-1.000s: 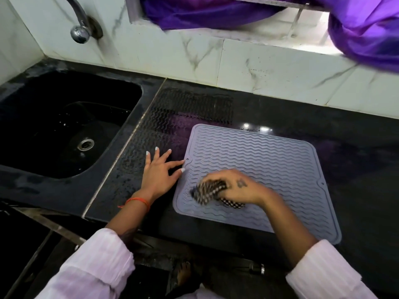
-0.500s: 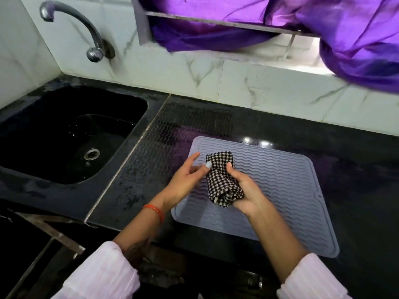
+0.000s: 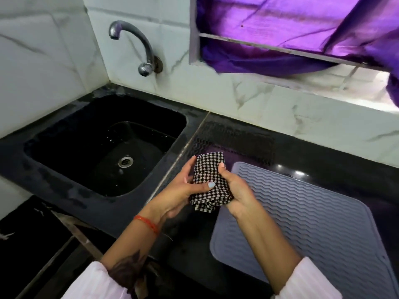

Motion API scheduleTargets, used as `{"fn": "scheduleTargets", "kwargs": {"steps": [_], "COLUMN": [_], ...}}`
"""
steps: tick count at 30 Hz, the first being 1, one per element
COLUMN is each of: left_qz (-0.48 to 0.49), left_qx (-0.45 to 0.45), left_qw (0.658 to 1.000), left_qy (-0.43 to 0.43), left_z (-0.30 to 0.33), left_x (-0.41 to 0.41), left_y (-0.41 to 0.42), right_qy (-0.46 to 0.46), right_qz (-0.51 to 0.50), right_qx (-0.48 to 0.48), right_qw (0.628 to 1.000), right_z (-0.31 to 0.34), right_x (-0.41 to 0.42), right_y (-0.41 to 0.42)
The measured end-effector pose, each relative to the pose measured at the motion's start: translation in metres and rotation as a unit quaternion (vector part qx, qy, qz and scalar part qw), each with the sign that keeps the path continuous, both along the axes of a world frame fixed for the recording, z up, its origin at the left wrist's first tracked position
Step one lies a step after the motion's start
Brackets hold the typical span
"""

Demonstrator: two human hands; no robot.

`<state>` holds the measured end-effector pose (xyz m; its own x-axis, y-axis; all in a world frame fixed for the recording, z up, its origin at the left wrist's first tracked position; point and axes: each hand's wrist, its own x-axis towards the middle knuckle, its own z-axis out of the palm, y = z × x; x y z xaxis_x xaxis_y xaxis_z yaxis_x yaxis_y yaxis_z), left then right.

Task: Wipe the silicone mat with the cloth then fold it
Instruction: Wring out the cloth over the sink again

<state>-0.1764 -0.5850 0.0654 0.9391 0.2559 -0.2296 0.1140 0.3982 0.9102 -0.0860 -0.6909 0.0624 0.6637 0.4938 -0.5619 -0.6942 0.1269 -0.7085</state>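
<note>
I see both hands raised above the counter (image 3: 313, 152), holding the cloth (image 3: 208, 180) between them. The cloth is a black-and-white check fabric, bunched into a loose bundle with its upper edge standing free and its lower folds hanging below the palms.

Left hand (image 3: 179, 190): grasping the cloth. The thumb lies across the front of the bundle and the fingers wrap behind its left side. An orange band (image 3: 149, 223) sits on the wrist.

Right hand (image 3: 235, 190): grasping the cloth. The thumb presses the right side of the bundle near its top; the fingers curl under the lower folds, where I cannot see them fully.

The cloth is clear of the counter surface and hangs over the strip between the sink (image 3: 103, 147) and the mat (image 3: 313, 223), just beside the mat's near-left edge.

The mat is grey with a wavy ribbed face. It lies flat and unfolded on the right part of the counter, its right side running out of view. Neither hand touches it.

A wavy damp print (image 3: 233, 143) marks the counter behind the mat's far-left corner, near the back wall.

The sink is set into the left end of the counter. The tap (image 3: 138, 48) projects from the tiled wall above the sink's far edge. A purple curtain (image 3: 280, 29) hangs at the window above the counter's back edge.
</note>
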Motion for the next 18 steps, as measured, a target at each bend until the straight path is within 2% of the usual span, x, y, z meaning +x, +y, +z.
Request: {"fn": "scheduleTargets", "kwargs": {"steps": [6,18], "left_qz": [0.093,0.156], "left_qx": [-0.027,-0.041], "left_qw": [0.995,0.987], "left_qy": [-0.014,-0.003], "left_z": [-0.002,0.009], "left_x": [-0.006,0.003], "left_y": [0.101,0.321], "right_qy": [0.008,0.017], "right_qz": [0.009,0.077], "right_qx": [-0.018,-0.008], "right_qw": [1.000,0.997], "right_z": [-0.001,0.004], "right_x": [0.009,0.037], "right_y": [0.110,0.343]}}
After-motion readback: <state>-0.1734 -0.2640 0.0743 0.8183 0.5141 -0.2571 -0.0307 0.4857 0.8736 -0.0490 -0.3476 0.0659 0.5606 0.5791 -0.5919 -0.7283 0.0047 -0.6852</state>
